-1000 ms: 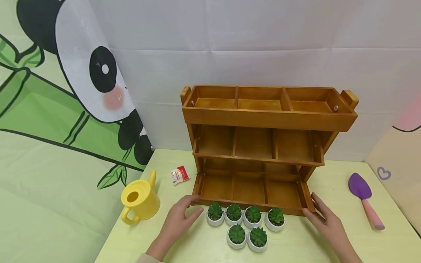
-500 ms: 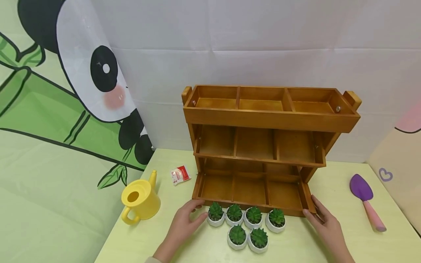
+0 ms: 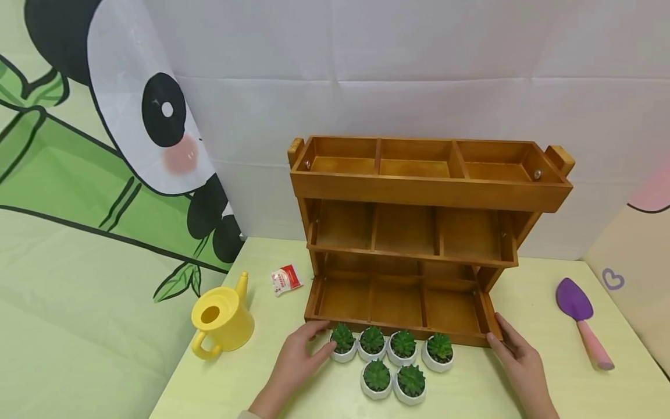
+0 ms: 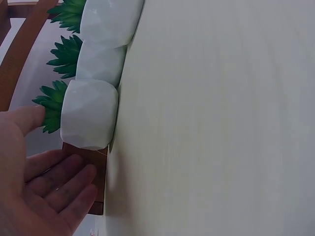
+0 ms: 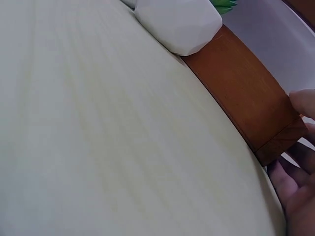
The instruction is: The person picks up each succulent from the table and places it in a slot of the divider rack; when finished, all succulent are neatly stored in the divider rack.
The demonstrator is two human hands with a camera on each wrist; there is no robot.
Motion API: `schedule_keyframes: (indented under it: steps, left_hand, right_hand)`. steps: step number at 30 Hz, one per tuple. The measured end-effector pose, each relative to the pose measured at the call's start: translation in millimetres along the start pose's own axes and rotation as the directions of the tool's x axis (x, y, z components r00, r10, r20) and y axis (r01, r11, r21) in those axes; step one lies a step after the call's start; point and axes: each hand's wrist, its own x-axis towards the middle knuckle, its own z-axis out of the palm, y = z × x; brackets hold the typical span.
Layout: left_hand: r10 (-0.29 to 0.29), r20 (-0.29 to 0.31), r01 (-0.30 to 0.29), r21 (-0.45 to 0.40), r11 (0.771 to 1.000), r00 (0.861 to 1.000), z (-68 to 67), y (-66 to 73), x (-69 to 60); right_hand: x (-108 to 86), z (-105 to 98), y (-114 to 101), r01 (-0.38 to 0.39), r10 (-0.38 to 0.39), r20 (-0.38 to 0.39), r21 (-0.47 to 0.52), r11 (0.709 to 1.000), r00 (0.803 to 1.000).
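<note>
A brown wooden three-tier shelf (image 3: 429,192) with divided compartments stands on the table. My right hand (image 3: 520,364) pinches its lower front right corner; in the right wrist view the thumb lies on the front of the bottom tray (image 5: 241,83) and the fingers sit behind its end. Beside the front left corner, my left hand (image 3: 293,364) has its fingers spread, with the thumb close to the leftmost potted succulent (image 3: 342,344). In the left wrist view that thumb appears against the green leaves (image 4: 50,105); whether it touches them I cannot tell. The fingers are near the tray's end.
Several more succulents in white pots (image 3: 410,381) stand before the shelf in two rows. A yellow watering can (image 3: 225,320) and a red-and-white packet (image 3: 285,280) lie to the left. On the right rests a purple trowel (image 3: 576,302) with a pink handle.
My left hand has moved right, from the shelf's front left corner towards the leftmost succulent. My right hand has stayed at the front right corner with little shift. The pots stand as before.
</note>
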Motion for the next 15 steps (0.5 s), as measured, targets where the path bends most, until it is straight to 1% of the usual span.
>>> schedule_keyframes:
  steps: [6,10,15]
  left_hand:
    - [0.003,0.032,-0.003,0.01,1.0,0.999,2.8,1.1,-0.9]
    - [0.024,0.051,-0.026,0.032,0.999,0.998,5.1,1.8,0.5]
    - [0.032,0.071,-0.037,0.068,0.997,0.997,9.4,4.5,2.0]
  right_hand:
    - [-1.3,-0.2,4.5,-0.004,0.004,0.001,0.037,0.999,1.0]
    - [-1.9,0.4,4.1,0.003,-0.002,-0.003,0.027,1.0,1.0]
    - [-2.0,-0.1,4.1,0.007,-0.007,-0.004,0.002,1.0,1.0]
